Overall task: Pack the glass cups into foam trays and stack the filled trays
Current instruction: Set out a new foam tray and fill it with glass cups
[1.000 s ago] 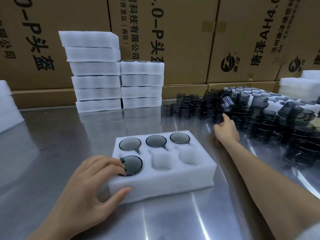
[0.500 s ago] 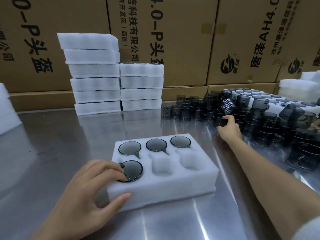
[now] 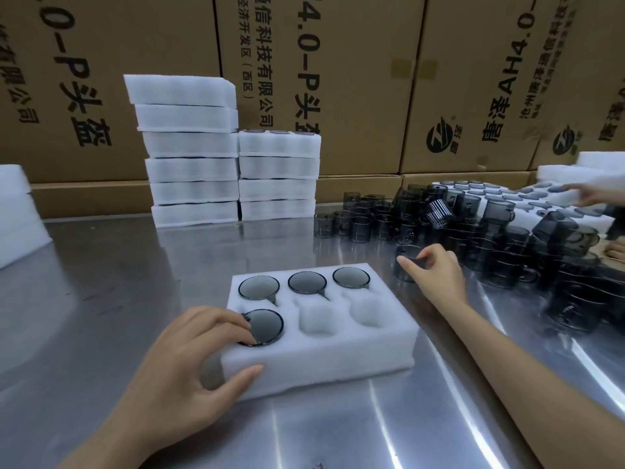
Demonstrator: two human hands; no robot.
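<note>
Head view: right hand grips glass cup

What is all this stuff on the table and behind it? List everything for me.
Foam tray: one, white, front centre; four of six pockets filled.
Seated cups: four, smoky grey, in that tray.
Loose cups: many, dark grey, piled at right.
Tray stacks: two, white, back centre.
Foam pieces: white, far left edge.
Cardboard boxes: brown, behind the table.
Table: one, shiny metal.
Another person's hand: far right, on foam.
Left hand: grips the tray corner.
Right hand: holds a grey cup.
</note>
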